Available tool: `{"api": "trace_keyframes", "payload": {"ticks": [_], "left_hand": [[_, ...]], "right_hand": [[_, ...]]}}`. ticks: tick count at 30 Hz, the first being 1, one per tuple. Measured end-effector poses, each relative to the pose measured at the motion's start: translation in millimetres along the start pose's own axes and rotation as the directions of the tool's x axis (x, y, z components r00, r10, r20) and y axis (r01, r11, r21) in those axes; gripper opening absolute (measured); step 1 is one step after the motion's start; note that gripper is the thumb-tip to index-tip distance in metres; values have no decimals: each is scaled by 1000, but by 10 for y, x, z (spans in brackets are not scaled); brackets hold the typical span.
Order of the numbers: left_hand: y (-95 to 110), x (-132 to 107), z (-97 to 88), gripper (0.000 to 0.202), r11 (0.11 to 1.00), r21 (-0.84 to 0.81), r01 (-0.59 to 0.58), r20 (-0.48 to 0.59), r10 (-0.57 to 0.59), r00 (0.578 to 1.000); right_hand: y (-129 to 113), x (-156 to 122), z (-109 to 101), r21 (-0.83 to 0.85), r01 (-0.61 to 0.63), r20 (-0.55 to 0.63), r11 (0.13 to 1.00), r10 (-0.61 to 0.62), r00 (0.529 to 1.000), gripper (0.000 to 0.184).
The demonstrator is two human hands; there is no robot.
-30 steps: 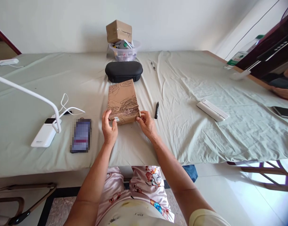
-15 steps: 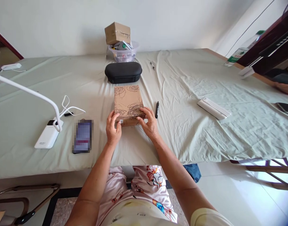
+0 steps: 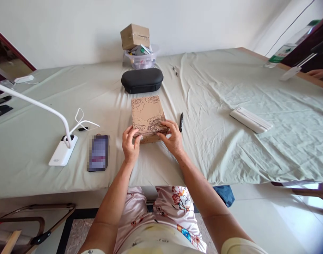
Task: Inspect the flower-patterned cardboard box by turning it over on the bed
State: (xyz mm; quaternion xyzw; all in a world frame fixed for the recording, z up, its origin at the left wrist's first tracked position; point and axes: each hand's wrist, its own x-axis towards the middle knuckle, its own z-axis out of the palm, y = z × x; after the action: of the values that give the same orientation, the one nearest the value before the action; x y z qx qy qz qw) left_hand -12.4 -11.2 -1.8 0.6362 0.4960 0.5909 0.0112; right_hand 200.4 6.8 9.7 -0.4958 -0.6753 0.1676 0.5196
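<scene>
While it is held at its near corners, the cardboard box (image 3: 148,109) lies between black case (image 3: 142,81) and table edge (image 3: 156,182)

As seen from the head camera, the box rests with its scribbled top face upward and its near face turned toward the table edge. The left hand (image 3: 130,146) is clamped on the near left corner, fingers at the upper edge, thumb against the near face. The right hand (image 3: 174,141) is clamped on the near right corner, fingers over the scribbled top, thumb at the front edge. The two hands stand apart, with the middle of the near face visible between them.

Front and back margins: a narrow strip of cloth (image 3: 211,141) lies between the far edge of the box and the black case. A broader band separates the near face from the table edge.

Right flank: a black marker (image 3: 181,122) lies just beside the right hand. Past it, wide wrinkled cloth runs to a slim white case (image 3: 250,120), well apart from the box. A pen (image 3: 175,71) lies farther back.

Left flank: a phone (image 3: 98,153), its screen pixelated, lies near the left hand with cloth between. Beyond it, a white device (image 3: 63,151) meets the end of a curved white tube (image 3: 40,102).

Rear: a plastic basin (image 3: 142,62) stands behind the black case, a small carton (image 3: 135,37) atop its contents.
</scene>
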Motion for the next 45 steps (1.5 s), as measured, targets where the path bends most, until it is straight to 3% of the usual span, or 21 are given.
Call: {"api": "trace_keyframes", "payload": {"ticks": [9,24,30,34,40,45], "left_hand": [[38,8,-13,24,999,-37,3,-12,-4,1000],[47,45,-60,35,999,-44,8,-52,-10,999],[20,20,-40,40,969,-204,138,2,-141,990],[16,-11,-18,57,951,-228,209,49,-203,978],[8,-6,-9,95,847,-348,403,196,-355,914],[11,21,-33,97,823,-385,417,226,-354,908]], "right_hand": [[4,-1,14,24,18,-9,1000,-18,1000,36],[-41,-5,-5,6,80,-18,997,-80,997,29],[-6,5,25,61,114,-104,992,-107,989,25],[4,7,45,122,117,-136,986,-100,986,23],[32,10,67,269,25,-108,963,4,994,31],[65,1,102,345,-17,-73,938,44,996,42]]}}
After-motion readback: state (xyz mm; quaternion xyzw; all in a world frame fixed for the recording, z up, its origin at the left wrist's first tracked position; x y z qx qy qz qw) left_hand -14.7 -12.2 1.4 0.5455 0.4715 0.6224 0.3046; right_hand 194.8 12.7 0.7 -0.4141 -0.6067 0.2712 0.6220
